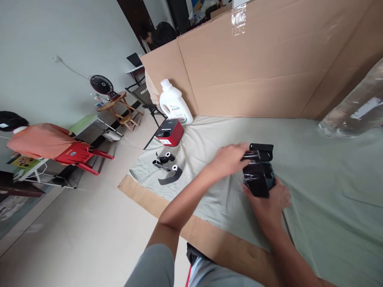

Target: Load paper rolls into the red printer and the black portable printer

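My right hand [273, 199] is wrapped round a small black device [270, 175] that looks like a portable printer, its lid [265, 152] flipped up. My left hand [231, 160] grips the near end of a glossy black paper roll [253, 155] at the device's opening. A loose black strip [256, 184] hangs from the roll across the front of the device. Whether the roll sits inside or just above the opening I cannot tell. Farther left on the cloth lie small rolls with white ends, among them one roll [175, 168] with its black strip unwound.
A red and black box-shaped device [173, 133] stands before a white jug [175, 103]. A cardboard panel [254, 71] walls off the back; a plastic-wrapped bundle [359, 103] lies at right. Grey-green cloth [329, 179] covers the table. A person in orange [44, 139] is far left.
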Tool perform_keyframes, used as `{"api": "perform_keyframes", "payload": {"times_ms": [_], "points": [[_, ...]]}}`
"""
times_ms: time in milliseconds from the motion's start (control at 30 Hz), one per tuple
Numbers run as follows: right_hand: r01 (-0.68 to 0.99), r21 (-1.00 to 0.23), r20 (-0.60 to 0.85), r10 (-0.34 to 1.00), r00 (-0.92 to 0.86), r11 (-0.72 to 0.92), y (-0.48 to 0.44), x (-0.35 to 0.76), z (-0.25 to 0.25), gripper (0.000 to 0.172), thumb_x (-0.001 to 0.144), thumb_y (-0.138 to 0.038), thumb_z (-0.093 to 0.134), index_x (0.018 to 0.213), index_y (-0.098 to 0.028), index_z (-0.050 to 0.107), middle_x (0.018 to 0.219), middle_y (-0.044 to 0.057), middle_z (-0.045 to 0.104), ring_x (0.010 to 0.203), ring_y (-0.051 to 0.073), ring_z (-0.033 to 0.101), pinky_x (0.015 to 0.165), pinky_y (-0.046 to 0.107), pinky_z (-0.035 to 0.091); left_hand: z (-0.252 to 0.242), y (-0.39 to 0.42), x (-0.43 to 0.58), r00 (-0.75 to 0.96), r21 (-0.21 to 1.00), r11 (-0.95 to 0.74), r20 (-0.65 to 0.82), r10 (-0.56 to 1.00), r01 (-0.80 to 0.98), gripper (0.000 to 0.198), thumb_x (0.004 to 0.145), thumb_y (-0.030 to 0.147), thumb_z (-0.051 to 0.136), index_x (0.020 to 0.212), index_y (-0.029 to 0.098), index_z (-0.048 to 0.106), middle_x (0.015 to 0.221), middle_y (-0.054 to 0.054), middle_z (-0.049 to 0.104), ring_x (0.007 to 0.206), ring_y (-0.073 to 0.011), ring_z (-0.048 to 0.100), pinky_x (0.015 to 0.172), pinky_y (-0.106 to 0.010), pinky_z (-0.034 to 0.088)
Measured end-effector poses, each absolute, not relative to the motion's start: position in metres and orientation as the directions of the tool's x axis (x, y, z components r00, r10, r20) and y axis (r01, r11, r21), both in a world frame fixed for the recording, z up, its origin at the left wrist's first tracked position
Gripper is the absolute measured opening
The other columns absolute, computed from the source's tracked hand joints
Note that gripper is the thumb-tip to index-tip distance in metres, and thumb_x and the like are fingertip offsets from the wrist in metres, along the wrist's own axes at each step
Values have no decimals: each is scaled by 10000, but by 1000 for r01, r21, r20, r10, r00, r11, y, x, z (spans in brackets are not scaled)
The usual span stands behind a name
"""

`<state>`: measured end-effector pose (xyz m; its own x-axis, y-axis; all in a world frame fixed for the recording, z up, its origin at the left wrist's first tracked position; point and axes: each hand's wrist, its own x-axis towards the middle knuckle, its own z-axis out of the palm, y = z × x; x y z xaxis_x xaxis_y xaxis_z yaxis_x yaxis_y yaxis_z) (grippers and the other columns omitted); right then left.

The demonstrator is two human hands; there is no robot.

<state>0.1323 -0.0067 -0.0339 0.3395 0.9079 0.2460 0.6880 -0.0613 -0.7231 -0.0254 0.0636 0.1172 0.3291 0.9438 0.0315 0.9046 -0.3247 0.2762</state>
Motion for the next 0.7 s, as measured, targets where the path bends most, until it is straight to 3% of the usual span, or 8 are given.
{"api": "perform_keyframes", "payload": {"times_ms": [67, 167, 267, 367, 500, 700], "points": [[680, -727, 212, 911, 355, -96, -5, 131, -32, 1035, 670, -820, 662, 1397, -107, 476, 1225, 303, 549, 1206, 552, 476, 997, 690, 348, 126, 66, -61, 193, 272, -173, -48, 980, 946, 265, 994, 438, 564, 1136, 225, 635, 1043, -32, 732, 981, -216, 690, 824, -292, 515], [678, -724, 172, 918, 357, -127, -4, 130, -30, 1046, 647, -771, 714, 1412, -102, 463, 1267, 307, 538, 1240, 555, 468, 1020, 704, 344, 127, 79, -124, -93, 103, 106, -119, 989, 989, 376, 991, 540, 520, 1005, 207, 695, 1049, -80, 748, 1035, -261, 694, 848, -310, 512], [685, -714, 159, 919, 360, -144, -3, 129, -29, 1036, 648, -717, 747, 1412, -79, 459, 1280, 320, 542, 1252, 543, 478, 1037, 685, 348, 121, 94, -183, -297, -90, 287, -129, 946, 954, 397, 938, 529, 606, 1112, 184, 697, 1162, -130, 735, 1121, -300, 684, 907, -338, 515], [692, -706, 156, 920, 360, -151, -4, 128, -27, 1007, 660, -671, 767, 1402, -64, 457, 1279, 328, 541, 1258, 536, 483, 1049, 664, 347, 111, 101, -220, -402, -198, 368, -173, 899, 909, 421, 895, 462, 687, 1147, 125, 693, 1172, -198, 721, 1160, -347, 676, 944, -383, 513], [694, -703, 141, 927, 348, -154, -5, 129, -22, 991, 662, -676, 766, 1402, -103, 439, 1293, 298, 539, 1268, 534, 478, 1053, 671, 355, 91, 101, -238, -470, -226, 424, -215, 856, 877, 394, 857, 429, 737, 1092, 113, 713, 1114, -218, 728, 1132, -368, 689, 921, -394, 524], [711, -687, 131, 937, 325, -151, -5, 131, -21, 982, 680, -666, 778, 1406, -102, 433, 1301, 304, 539, 1255, 531, 483, 1050, 665, 368, 70, 90, -250, -533, -189, 501, -216, 818, 845, 471, 899, 555, 641, 1144, 156, 697, 1192, -200, 720, 1151, -360, 674, 904, -395, 525]]}}
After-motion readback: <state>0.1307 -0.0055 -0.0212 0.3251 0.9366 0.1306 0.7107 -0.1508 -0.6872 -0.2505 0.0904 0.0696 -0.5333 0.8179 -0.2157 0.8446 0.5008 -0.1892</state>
